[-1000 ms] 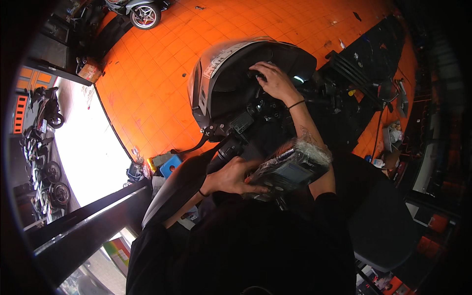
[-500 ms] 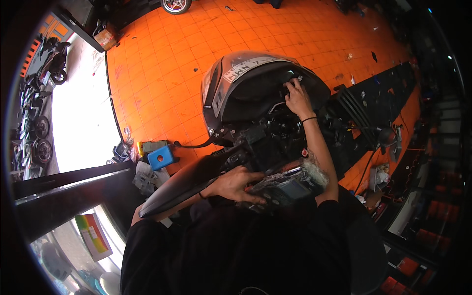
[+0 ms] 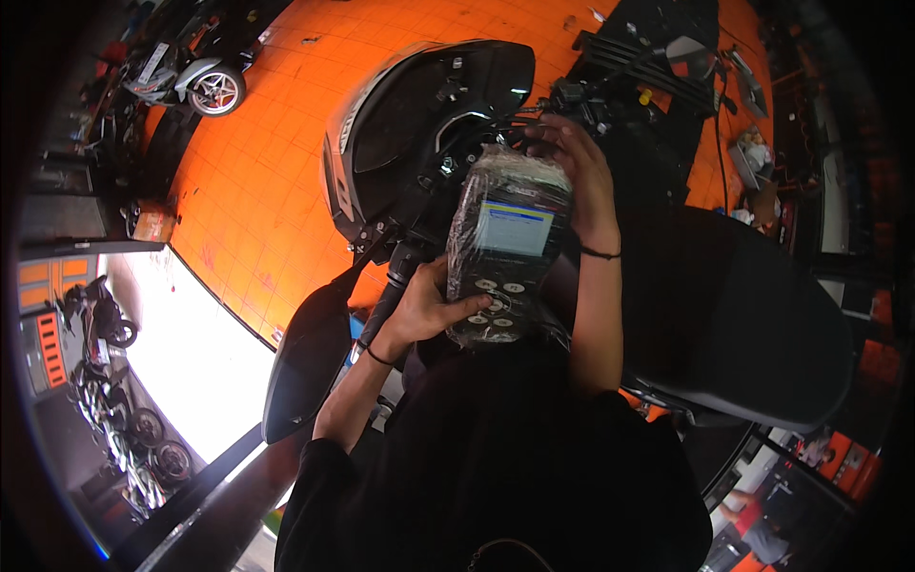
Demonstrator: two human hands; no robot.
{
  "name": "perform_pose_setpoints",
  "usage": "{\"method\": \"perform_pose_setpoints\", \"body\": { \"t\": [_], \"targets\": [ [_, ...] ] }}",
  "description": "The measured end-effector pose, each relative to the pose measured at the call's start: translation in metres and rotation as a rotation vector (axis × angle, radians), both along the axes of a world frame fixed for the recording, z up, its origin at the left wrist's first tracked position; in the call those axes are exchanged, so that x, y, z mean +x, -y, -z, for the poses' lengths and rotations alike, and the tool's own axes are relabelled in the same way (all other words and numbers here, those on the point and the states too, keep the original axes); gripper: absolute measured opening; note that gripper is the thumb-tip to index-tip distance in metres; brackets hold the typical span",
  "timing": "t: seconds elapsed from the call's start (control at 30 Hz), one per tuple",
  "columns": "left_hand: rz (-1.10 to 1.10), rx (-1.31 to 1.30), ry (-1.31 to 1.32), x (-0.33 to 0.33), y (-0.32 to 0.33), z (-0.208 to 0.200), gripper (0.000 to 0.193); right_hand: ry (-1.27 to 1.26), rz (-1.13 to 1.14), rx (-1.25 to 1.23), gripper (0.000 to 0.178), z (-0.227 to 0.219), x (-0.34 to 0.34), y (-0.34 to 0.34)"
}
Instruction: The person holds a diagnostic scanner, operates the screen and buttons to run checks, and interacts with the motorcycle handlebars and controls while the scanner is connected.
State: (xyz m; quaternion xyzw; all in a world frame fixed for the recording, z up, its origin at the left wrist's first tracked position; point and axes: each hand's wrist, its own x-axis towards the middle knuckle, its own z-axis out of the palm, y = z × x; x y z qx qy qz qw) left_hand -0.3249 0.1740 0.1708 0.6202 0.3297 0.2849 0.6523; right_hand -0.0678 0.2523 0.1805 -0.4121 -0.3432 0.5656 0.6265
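A handheld diagnostic scanner [image 3: 510,253], wrapped in crinkled clear plastic, is upright in front of my chest. Its small screen [image 3: 513,232] is lit blue and pale, with round buttons beneath. My left hand [image 3: 431,303] grips the lower left side, thumb resting on the buttons. Close by the scanner's upper right edge is my right hand [image 3: 583,176], its fingers loosely bent and somewhat apart; some fingertips are hard to see there. Beyond both hands stands the motorcycle's dark front panel [image 3: 405,119], with a handlebar grip [image 3: 393,286] just left of my left hand.
A mirror [image 3: 310,353] juts out at the left, and the long black seat [image 3: 734,315] extends on the right. Black metal framing [image 3: 639,71] lies on the orange tiled floor [image 3: 257,181]. Another motorcycle's wheel [image 3: 216,91] is at the far left. A person [image 3: 758,524] shows at lower right.
My right hand has come back from the motorcycle's front panel to beside the scanner. The scanner, tilted sideways before, is now upright with its screen facing me. The view has turned.
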Motion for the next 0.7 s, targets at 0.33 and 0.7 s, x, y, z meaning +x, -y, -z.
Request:
{"method": "perform_pose_setpoints", "body": {
  "t": [0.33, 0.7],
  "targets": [
    [0.015, -0.124, 0.076, 0.020, -0.011, -0.025, 0.047, -0.130, -0.005, -0.144, 0.048, 0.017, -0.061, 0.189],
    [0.255, -0.106, -0.003, 0.042, -0.031, 0.008, 0.047, 0.073, 0.067, -0.155, 0.065, 0.013, -0.053, 0.204]
  ]
}}
